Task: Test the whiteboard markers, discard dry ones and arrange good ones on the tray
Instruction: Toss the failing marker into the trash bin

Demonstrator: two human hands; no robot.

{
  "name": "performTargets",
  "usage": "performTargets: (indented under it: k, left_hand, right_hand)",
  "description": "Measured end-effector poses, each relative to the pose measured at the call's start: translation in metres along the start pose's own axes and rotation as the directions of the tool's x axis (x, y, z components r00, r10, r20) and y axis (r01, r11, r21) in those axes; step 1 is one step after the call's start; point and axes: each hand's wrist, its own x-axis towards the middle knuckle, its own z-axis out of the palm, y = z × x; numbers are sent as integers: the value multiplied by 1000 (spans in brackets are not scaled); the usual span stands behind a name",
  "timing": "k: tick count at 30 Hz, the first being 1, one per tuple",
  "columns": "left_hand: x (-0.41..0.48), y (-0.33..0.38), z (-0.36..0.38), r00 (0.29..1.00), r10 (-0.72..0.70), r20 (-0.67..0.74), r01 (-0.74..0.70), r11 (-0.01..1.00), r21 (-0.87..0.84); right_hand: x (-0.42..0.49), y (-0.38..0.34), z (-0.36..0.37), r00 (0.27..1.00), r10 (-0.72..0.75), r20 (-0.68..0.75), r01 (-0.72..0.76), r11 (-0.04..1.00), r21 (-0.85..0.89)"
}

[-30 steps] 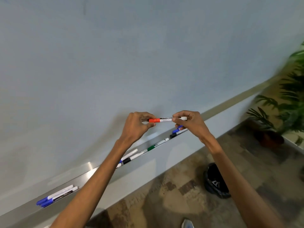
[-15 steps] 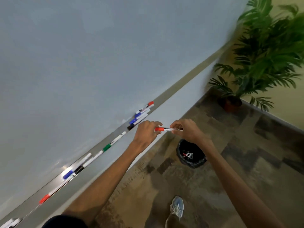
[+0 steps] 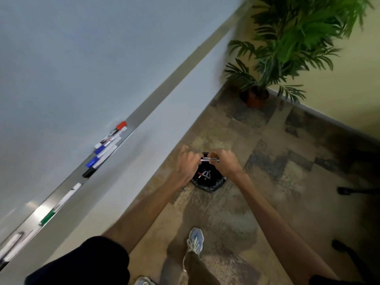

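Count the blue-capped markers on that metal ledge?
2. Both lie in the cluster on the silver metal tray: the upper blue-capped marker near the red-capped marker, the lower blue-capped marker by the black-capped marker. Blurred markers lower left may include more.

Both arms stretch forward and down and converge, the left arm (image 3: 148,208) coming in from lower left and the right arm (image 3: 267,214) from lower right. The left hand (image 3: 188,163) and right hand (image 3: 226,163) sit close together, knuckles up and fingers curled. Each pinches one end of a marker (image 3: 209,159) held level between them.
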Motion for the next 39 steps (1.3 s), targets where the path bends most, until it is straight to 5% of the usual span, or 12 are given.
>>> performTargets:
  k: [8,18,31,39]
  left_hand:
    - [61,12,41,998,18,55,-11,992,-129]
    - [69,20,48,988,-115,107,138,959,-249]
    - [-1,-14,-32,957,-261,-128,205,917,-342]
    - [-100,-82,-77,860,-439,-259,337,871,-356]
  right_hand:
    - [47,58,19,994,101,-32,-99,994,47]
    - [54,69,26,989,132,-66,-128,990,66]
    - [37,-37,24,995,3,-98,9,993,116]
    - [4,-154,46,978,-130,-162,160,970,185]
